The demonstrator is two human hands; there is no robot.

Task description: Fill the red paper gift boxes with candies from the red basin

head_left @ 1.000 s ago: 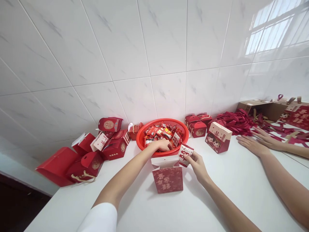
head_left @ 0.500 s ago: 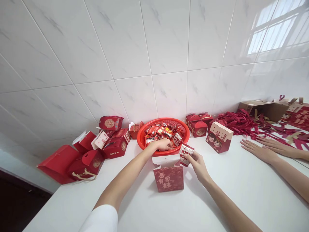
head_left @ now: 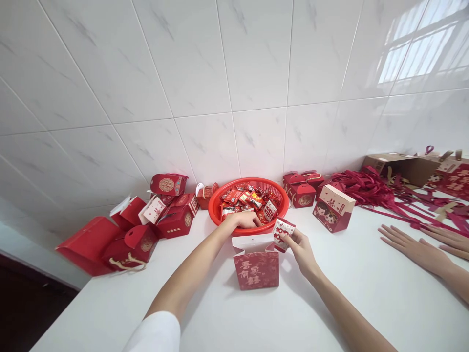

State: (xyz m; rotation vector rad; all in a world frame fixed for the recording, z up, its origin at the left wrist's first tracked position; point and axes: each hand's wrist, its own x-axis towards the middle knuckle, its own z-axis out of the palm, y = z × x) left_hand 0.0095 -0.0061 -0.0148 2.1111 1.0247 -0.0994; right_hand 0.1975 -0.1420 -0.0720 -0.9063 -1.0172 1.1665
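Double-happiness packet, white w/ red print, is in the R hand, pinched btwn thumb & fingers at its near edge, prob. b/c an edge grip leaves most of it uncovered. L hand dips into the red plastic basket, fingers bent down among wrapped sweets; can't tell from here if they've closed on one, tips aren't clear.

Red gift box w/ pale Chinese characters stands upright on the white table, nearer the person than both sets of fingers, top open, back flap up. Sits on its own base, so I'd say neither hand needs to steady it. Basket is just behind it, prob. for a short L reach.

R of the R fingers: cartoon-couple box; beyond them, small red boxes by the tiled wall. Well L of the L fingers, more red boxes bunched together, one w/ a rope handle, prob. to save room. Far R of the R fingers: ribbon heap, cardboard carton, & co-worker's hands palms down on the tabletop.
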